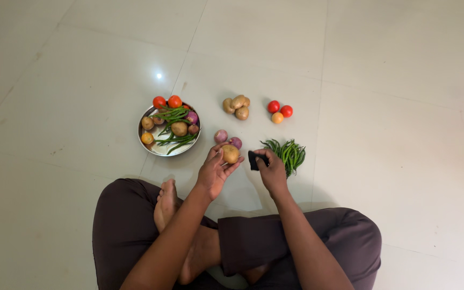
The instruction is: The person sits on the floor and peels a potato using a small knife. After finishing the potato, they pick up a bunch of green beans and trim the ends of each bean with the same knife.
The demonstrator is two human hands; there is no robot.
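Potato (230, 154): firm, smooth, moderately heavy; cupped in left hand (214, 171), near plate (145, 140). Right hand (271, 169) pinches dark cloth (254, 160).

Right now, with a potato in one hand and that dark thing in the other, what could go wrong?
1. The potato sits on the left hand fingertips only, above two onions; it may slip and knock them rolling.
2. The right hand holds a small dark object close to the potato; if it is a blade, which cannot be told, the left fingers are near.
3. Loose tomatoes could roll on the smooth floor.
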